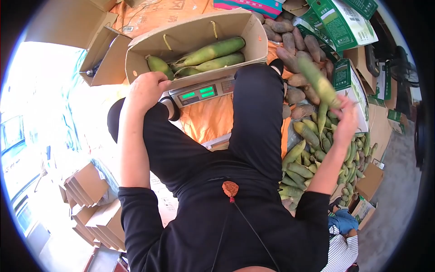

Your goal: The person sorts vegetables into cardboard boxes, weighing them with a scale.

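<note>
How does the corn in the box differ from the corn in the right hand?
The corn in the box lies flat on other ears; the held corn is in the air, tilted, gripped by the right hand. The boxed ear is sharp, the held one blurred. Both are green, still in husk.

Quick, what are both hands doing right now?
Left hand: closed on the front edge of the cardboard box.
Right hand: closed, holding up a corn cob in its green husk.
</note>
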Action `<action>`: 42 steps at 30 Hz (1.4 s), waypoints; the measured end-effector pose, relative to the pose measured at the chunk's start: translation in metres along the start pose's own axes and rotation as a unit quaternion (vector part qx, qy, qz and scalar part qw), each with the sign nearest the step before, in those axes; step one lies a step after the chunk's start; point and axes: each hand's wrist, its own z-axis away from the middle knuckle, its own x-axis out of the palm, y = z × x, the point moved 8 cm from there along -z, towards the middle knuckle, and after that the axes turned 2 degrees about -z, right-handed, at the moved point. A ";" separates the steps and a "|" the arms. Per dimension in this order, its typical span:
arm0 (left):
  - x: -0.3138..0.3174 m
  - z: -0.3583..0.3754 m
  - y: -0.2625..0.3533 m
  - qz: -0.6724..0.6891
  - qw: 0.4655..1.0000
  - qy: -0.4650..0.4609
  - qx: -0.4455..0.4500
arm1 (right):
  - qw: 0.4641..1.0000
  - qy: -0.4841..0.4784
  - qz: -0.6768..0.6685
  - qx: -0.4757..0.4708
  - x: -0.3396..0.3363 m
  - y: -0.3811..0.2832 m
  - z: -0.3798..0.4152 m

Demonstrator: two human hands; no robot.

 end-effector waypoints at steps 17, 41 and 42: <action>0.003 -0.001 0.005 -0.014 1.000 -0.020 0.019 | 0.881 -0.422 -0.183 0.112 0.300 -0.092 -0.008; 0.004 0.000 0.014 0.044 0.999 -0.017 0.002 | 0.914 -0.200 0.030 0.351 0.073 0.335 0.204; 0.005 0.000 0.013 0.040 0.999 -0.009 0.016 | 0.927 -0.215 -0.007 0.308 0.078 0.330 0.208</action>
